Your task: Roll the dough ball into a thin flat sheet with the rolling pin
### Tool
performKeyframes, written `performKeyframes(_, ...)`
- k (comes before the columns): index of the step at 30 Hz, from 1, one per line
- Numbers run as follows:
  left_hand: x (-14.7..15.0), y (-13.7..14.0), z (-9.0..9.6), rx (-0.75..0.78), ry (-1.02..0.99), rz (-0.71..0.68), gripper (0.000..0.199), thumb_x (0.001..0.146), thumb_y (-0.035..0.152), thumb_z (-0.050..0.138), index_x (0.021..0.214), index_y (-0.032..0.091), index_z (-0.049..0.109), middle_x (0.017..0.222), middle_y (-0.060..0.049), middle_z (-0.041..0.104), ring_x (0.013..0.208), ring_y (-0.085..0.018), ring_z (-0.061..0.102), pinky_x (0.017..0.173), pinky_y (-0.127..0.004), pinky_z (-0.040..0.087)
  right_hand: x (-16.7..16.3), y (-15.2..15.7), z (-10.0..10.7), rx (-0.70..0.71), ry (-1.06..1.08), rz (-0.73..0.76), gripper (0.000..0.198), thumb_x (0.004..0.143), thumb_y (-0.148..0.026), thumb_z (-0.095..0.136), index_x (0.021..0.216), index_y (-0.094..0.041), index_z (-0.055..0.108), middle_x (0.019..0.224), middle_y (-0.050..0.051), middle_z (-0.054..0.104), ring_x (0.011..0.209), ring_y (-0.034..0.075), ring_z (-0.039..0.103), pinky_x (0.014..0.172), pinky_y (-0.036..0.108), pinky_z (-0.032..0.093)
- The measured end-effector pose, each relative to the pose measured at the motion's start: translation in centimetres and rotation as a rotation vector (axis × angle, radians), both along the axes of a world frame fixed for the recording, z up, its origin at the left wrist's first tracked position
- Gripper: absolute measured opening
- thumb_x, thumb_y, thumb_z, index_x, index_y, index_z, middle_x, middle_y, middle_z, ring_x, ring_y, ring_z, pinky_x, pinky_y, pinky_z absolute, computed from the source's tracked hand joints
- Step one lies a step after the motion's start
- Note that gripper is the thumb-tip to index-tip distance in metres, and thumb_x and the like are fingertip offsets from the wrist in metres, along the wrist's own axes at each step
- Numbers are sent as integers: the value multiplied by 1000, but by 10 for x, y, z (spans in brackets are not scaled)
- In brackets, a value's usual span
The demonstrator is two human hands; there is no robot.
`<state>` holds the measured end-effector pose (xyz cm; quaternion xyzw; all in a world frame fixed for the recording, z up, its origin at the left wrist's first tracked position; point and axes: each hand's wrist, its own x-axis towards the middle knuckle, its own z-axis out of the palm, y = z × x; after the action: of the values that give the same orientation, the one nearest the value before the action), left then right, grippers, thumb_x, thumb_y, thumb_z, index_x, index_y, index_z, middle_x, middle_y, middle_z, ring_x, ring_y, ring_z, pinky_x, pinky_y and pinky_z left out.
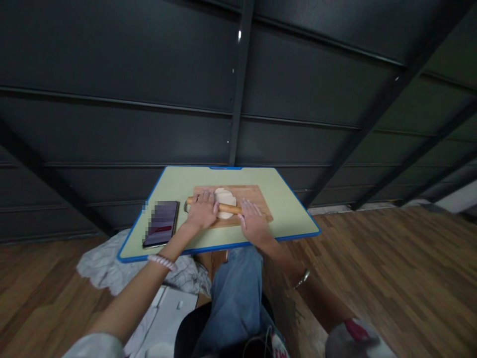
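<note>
A wooden rolling pin [230, 209] lies across a flat, pale round of dough [224, 194] on a wooden cutting board [257, 195]. My left hand [203, 210] holds the pin near its left end, with the fingers over the top and the thumb beside the dough. At the other end, my right hand [253, 220] has its fingers laid over the pin and keeps hold of it. Between my hands, the middle of the pin crosses the dough, which is partly hidden under it.
The board rests on a small blue-edged table [298, 219]. Left of my left hand lies a phone [163, 223]. Below the table's left side are a crumpled checked cloth [102, 261] and a white box [173, 308]. A dark panelled wall [179, 139] stands behind the table.
</note>
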<state>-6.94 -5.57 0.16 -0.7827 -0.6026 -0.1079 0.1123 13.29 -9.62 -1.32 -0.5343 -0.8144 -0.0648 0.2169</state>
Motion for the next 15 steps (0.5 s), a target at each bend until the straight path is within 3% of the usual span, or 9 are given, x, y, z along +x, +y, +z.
performKeyframes(7, -7, -23, -7, 85, -16, -60, 63, 91, 44, 24, 136, 1, 35, 139, -23, 40, 132, -32, 32, 108, -44, 20, -8, -23, -2, -31, 40, -34, 55, 94, -35, 32, 138, -2, 35, 144, 16, 36, 134, 24, 28, 112, 40, 21)
performKeyframes(15, -3, 19, 5, -31, -6, -81, 61, 92, 47, 20, 132, 7, 43, 138, -18, 44, 131, -28, 34, 107, -45, 22, 2, 24, 6, -46, -27, -38, 54, 95, -37, 30, 135, -1, 39, 140, 19, 40, 132, 25, 33, 111, 37, 21)
